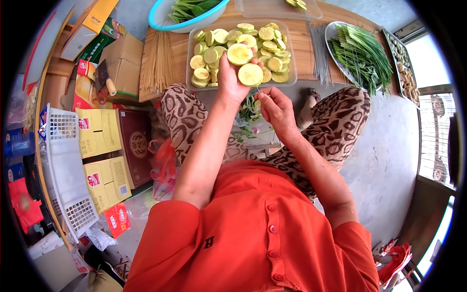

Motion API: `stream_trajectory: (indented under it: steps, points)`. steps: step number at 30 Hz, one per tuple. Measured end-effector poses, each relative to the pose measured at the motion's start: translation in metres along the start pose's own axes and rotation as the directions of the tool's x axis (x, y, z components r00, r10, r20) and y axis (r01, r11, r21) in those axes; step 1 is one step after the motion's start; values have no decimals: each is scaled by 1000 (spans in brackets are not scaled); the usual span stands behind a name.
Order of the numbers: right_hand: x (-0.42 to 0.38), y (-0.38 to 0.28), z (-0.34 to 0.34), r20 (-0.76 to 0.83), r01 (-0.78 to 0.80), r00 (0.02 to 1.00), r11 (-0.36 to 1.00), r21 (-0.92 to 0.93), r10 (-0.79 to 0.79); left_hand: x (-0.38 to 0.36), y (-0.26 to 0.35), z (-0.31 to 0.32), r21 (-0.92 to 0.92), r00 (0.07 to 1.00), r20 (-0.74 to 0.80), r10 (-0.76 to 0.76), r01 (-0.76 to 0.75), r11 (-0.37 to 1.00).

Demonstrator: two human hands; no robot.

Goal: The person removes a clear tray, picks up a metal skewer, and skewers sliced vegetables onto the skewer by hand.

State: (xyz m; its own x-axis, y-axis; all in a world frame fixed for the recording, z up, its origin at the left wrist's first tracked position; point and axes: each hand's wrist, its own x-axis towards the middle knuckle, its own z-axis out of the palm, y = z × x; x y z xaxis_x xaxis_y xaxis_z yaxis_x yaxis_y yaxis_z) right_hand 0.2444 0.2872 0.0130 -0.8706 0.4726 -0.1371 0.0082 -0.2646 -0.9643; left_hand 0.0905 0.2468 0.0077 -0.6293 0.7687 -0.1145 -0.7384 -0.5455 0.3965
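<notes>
My left hand (231, 82) is closed around zucchini slices, raised in front of the near edge of a plastic tub. One round slice (240, 54) sits by the thumb, and a second slice (250, 75) faces me just below it. My right hand (277, 108) pinches a thin skewer (258, 89) whose far end meets the lower slice; how deep it goes is hidden. Behind both hands, the clear tub (193, 83) holds many more pale green-yellow slices.
Bamboo sticks (158, 61) lie left of the tub on the wooden table (301, 48), metal skewers (319, 53) to its right. Beyond are a blue-rimmed basin (160, 22) of greens and an oval plate of chives (362, 53). Cardboard boxes (99, 134) and a cleaver (104, 78) are left.
</notes>
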Motion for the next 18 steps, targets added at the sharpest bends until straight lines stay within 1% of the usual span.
stream_trajectory:
  steps: [1, 2, 6, 11, 13, 15, 17, 18]
  points:
    - [2, -1, 0, -12, 22, 1000, 1000, 9, -22, 1, -3, 2, 15, 1000, -25, 8, -8, 1000]
    - [2, -2, 0, -14, 23, 1000, 1000, 5, -23, 2, -5, 4, 15, 999, -23, 33, -32, 999]
    - [2, -5, 0, -9, 28, 1000, 999, 37, -28, 2, -5, 14, 30, 999, 0, 42, -42, 999]
    - [3, -5, -1, -13, 40, 999, 997, 58, -39, 3, -9, 21, 108, 996, -11, 92, -91, 990]
    - [4, -3, -2, -6, 55, 998, 997, 53, -55, 2, -10, 21, 95, 996, -16, 87, -86, 992]
    - [4, -4, -2, -2, 42, 999, 998, 50, -42, 2, -6, 20, 87, 996, -20, 90, -88, 992]
    - [5, -8, -3, 26, -24, 999, 997, 80, 22, 1, -2, 19, 100, 992, -51, 117, -111, 989]
    - [5, -8, -2, 28, -21, 999, 997, 79, 19, 0, 2, 19, 84, 991, -42, 124, -120, 989]
